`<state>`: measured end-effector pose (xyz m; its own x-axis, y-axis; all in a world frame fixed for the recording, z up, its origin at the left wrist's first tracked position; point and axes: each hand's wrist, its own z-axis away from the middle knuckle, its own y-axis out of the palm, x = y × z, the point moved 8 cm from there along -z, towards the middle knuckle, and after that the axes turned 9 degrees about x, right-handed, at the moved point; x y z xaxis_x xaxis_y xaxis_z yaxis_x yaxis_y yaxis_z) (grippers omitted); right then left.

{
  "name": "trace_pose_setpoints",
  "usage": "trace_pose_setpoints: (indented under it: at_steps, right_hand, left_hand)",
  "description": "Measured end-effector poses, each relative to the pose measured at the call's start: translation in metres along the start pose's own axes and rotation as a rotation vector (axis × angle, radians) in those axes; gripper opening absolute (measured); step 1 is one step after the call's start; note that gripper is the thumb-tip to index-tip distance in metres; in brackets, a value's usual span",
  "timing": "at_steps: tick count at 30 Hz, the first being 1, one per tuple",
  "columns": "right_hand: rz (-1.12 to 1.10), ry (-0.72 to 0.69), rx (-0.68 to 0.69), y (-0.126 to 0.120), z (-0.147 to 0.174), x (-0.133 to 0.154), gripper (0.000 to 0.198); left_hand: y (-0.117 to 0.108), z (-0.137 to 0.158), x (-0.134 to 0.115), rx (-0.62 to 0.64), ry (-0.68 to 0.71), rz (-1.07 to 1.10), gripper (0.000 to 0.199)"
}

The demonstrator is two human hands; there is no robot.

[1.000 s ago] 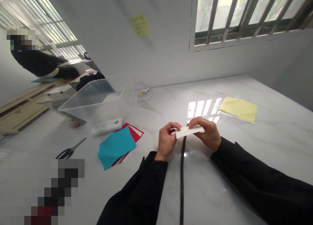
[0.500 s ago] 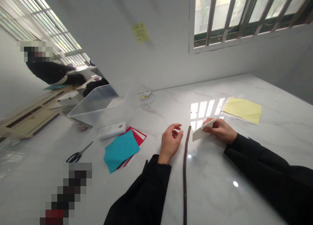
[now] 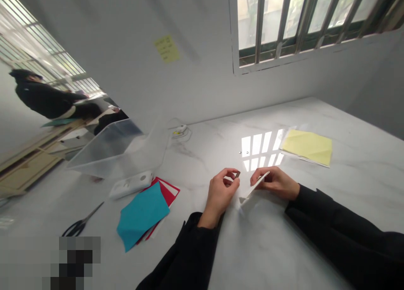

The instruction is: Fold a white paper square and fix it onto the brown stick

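My left hand is closed with its thumb and fingers around the top end of a thin brown stick. The rest of the stick is hidden behind my hand and sleeve. A little to the right, my right hand pinches a small, stiff white card, which stands tilted with its lower corner near the tabletop. The stick's tip and the card are close together but apart.
On the left lie a blue sheet over red and white ones, scissors, and a white device beside a transparent plastic bin. Yellow sheets lie at the right. Another person sits far left.
My left hand has taken hold of the brown stick, which lay on the table between my hands. My right hand has brought the white card nearer and lower. The view has shifted right.
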<state>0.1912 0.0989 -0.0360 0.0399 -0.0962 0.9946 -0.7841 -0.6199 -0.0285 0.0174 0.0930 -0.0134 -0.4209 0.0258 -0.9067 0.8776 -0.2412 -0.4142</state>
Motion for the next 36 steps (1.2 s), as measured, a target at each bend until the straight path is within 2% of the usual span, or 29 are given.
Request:
trace_pose_setpoints:
  at_steps: [4,10,14,19,22,28,36]
  right_hand:
    - [0.02,-0.05,-0.027,0.001,0.001,0.006,0.024]
    - [-0.014,-0.062,-0.079,-0.002,0.002,0.007,0.017]
    - [0.032,-0.116,-0.128,-0.003,0.005,0.016,0.012]
    - [0.141,-0.27,-0.195,0.002,0.012,0.037,0.005]
    - [0.183,-0.316,-0.217,0.005,0.016,0.048,0.003]
    - [0.224,-0.328,-0.264,0.004,0.022,0.061,0.002]
    - [0.267,-0.302,-0.257,0.003,0.022,0.061,0.008]
  left_hand:
    - [0.011,0.005,0.001,0.119,-0.061,0.315,0.035]
    - [0.023,0.014,-0.013,0.225,-0.096,0.509,0.033]
    - [0.023,0.017,-0.02,0.29,-0.087,0.513,0.034]
    - [0.016,0.018,-0.022,0.32,-0.073,0.48,0.034]
    - [0.013,0.019,-0.024,0.332,-0.068,0.5,0.034]
    - [0.014,0.022,-0.026,0.378,-0.081,0.547,0.033]
    - [0.015,0.022,-0.026,0.389,-0.078,0.551,0.034]
